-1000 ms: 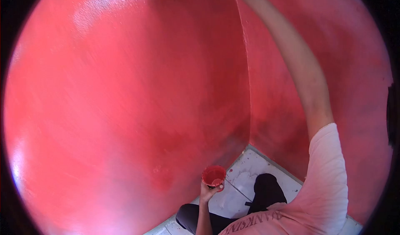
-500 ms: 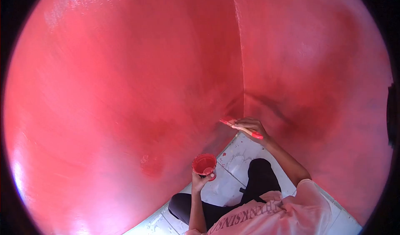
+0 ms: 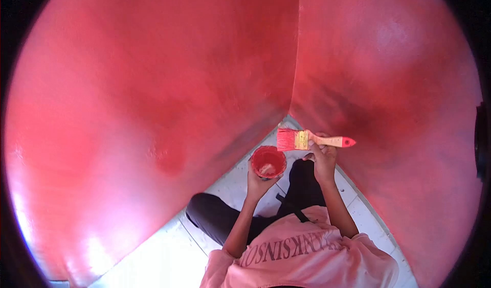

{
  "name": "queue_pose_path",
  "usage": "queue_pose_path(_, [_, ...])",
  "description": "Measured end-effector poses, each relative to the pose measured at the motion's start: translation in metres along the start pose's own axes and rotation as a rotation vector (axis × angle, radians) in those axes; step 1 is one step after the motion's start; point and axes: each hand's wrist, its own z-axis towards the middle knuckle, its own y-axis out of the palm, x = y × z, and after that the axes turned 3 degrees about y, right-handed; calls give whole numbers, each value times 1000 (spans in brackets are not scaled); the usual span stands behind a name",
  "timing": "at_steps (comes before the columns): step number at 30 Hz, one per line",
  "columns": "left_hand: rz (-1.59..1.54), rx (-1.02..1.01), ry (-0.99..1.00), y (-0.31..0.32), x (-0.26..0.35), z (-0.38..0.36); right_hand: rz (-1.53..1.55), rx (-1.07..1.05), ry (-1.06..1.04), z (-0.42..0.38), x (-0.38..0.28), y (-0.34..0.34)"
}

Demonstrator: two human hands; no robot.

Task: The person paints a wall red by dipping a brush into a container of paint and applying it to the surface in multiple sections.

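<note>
A small cup of red paint [image 3: 269, 156] rests in my left hand [image 3: 260, 185], its fingers wrapped round the sides. Red paint coats the inside, with a paler patch low in it. My right hand [image 3: 323, 157] grips a paintbrush [image 3: 331, 141] by its wooden handle, which has a red tip. The brush lies nearly level, its red-coated bristles pointing left, just above and right of the cup's rim. A yellow metal band joins bristles and handle.
Two red-painted walls, a left wall [image 3: 128, 109] and a right wall [image 3: 409, 150], meet at a corner ahead. White floor tiles [image 3: 158, 252] with paint specks lie below, under my crossed legs in dark trousers [image 3: 217, 216].
My right hand has drawn the paintbrush back from near the wall corner. The cup in my left hand has come up and right, closer to the brush. The camera view has shifted.
</note>
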Motion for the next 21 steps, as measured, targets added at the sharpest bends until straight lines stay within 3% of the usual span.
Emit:
queue_pose_path(3, [53, 50, 75, 26, 19, 0, 81, -102, 122, -6, -26, -7])
queue_pose_path(7, [59, 114, 163, 45, 29, 3, -6, -255, 79, -10, -41, -14])
queue_pose_path(14, [218, 212, 330, 40, 54, 3, -337, -465, -285, -20, -82, 10])
queue_pose_path(17, [155, 258, 367, 33, 44, -9, -620, -529, -322, -37, -98, 26])
queue_pose_path(20, [179, 264, 362, 30, 43, -22, -664, -564, -598, -53, -82, 37])
queue_pose_path(21, [210, 258, 346, 33, 44, -24, -826, -604, -652, -54, -84, 35])
